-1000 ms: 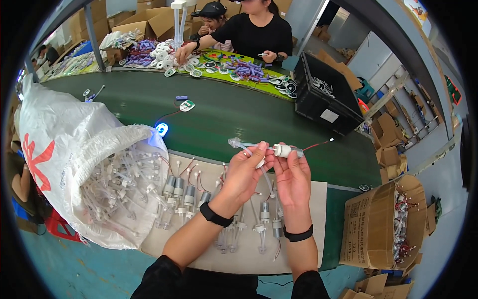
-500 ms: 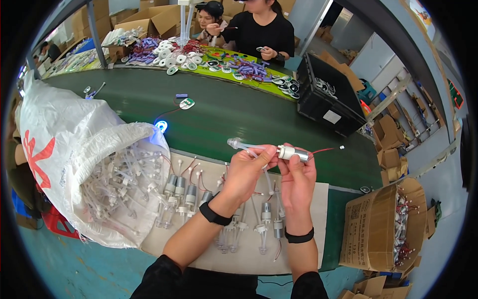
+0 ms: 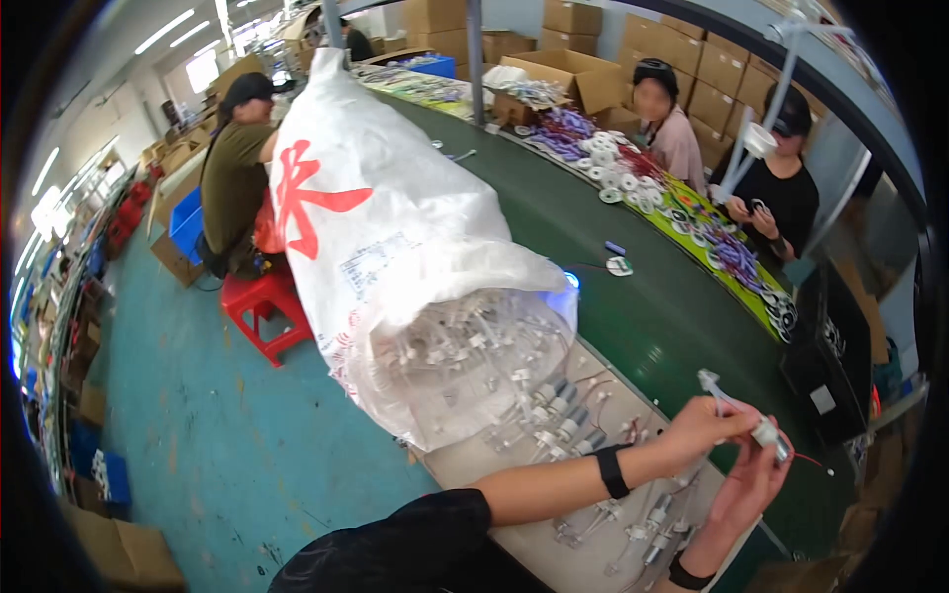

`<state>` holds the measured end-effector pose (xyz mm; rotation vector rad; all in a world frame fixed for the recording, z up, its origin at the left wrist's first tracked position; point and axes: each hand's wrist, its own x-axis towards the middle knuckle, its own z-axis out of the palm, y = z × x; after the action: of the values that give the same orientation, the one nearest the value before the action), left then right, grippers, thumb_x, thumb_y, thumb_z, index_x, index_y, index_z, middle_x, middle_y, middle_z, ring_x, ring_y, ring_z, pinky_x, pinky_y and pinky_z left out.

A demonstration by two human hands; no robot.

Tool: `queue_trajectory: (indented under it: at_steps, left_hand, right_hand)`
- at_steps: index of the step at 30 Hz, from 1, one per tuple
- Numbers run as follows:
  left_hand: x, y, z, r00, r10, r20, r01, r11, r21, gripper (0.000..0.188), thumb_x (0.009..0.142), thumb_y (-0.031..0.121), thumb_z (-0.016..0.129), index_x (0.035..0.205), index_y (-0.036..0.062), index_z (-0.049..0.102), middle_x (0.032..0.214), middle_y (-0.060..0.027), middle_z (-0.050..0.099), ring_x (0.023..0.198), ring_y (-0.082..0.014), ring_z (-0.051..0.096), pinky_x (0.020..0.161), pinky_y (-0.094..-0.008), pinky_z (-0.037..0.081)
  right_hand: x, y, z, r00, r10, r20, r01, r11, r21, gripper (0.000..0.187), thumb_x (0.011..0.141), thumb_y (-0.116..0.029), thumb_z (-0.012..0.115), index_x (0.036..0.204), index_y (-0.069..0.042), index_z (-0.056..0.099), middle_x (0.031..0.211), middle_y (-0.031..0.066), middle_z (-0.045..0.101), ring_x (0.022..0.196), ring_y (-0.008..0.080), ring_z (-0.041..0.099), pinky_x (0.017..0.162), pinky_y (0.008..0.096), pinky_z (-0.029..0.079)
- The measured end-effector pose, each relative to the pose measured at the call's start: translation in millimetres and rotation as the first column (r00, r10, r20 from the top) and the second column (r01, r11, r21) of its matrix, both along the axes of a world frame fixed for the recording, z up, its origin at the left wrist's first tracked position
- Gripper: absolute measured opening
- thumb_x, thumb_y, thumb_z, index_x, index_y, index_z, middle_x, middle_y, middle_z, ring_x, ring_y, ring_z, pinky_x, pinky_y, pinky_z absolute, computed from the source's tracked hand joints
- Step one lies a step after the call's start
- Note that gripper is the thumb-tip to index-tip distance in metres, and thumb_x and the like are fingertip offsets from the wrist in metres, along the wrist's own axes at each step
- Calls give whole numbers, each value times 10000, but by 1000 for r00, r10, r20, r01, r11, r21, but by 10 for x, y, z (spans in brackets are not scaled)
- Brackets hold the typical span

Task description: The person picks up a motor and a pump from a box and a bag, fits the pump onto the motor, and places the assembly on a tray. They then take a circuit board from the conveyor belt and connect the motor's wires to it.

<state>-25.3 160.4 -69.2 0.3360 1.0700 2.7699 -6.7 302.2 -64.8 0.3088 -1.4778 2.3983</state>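
Observation:
Both my hands are at the lower right, above the dark green belt. My left hand (image 3: 700,429) pinches a clear plastic tube (image 3: 714,386) with a fitting at its upper end. My right hand (image 3: 749,486) grips a small silver pump motor (image 3: 781,451) with a white head and a thin red wire. The tube runs close to the motor's white head; my fingers hide whether they are joined. Beside my left forearm, several similar motors (image 3: 568,420) with tubes lie in a row on a beige board (image 3: 463,463). More lie beneath my wrists.
A big white woven sack (image 3: 415,188) lies left of the board, its mouth showing many clear tube pieces (image 3: 455,341). A lit blue ring (image 3: 571,281) is by its rim. Across the belt (image 3: 672,341), two people sit behind heaped parts. Another person sits near a red stool (image 3: 265,306).
The view has swung left, so my hands now appear lower and further right, and more of the sack and floor shows. My hands still hold the tube and the pump motor.

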Motion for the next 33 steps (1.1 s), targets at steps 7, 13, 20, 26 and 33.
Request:
queue_trajectory:
  at_steps: [7,13,20,26,33]
  left_hand:
    - [112,-57,117,994,29,-103,-34,998,-49,194,952,193,677,972,1,702,938,-42,716,858,-101,632,804,-271,496]
    - [145,-109,181,989,8,-147,-16,999,-51,209,943,194,686,991,-8,700,931,-40,713,873,-99,636,793,-265,502]
    - [343,-141,180,987,-130,-90,112,977,-180,489,929,278,709,1300,-3,561,1189,-51,629,1071,-105,575,905,-266,471]
    - [388,-137,86,954,-299,-6,219,711,-668,524,900,269,735,1315,-3,567,1137,-88,667,1044,-142,619,895,-283,499]
    - [-1182,-1892,-48,913,45,-404,-364,-353,-862,347,831,362,678,943,42,754,880,-198,716,841,-347,700,787,-441,554]
  right_hand:
    - [25,76,0,990,84,-112,-77,995,69,339,1031,-209,523,1274,24,482,1300,169,541,1195,253,549,1071,384,428]
    - [124,65,94,988,67,-140,-54,994,96,328,1014,-177,554,1265,20,479,1305,187,539,1207,266,545,1085,391,420]
    - [214,336,483,991,75,-110,-45,965,257,318,956,-43,612,1246,20,499,1297,203,550,1178,285,594,1027,378,494]
    - [537,1265,822,986,-122,-113,157,904,399,311,944,-41,622,1235,0,524,1229,166,613,1149,258,612,993,350,493]
    - [451,1556,612,938,-338,73,152,594,790,304,1000,-87,542,1283,20,521,1156,77,623,1016,119,570,927,266,446]
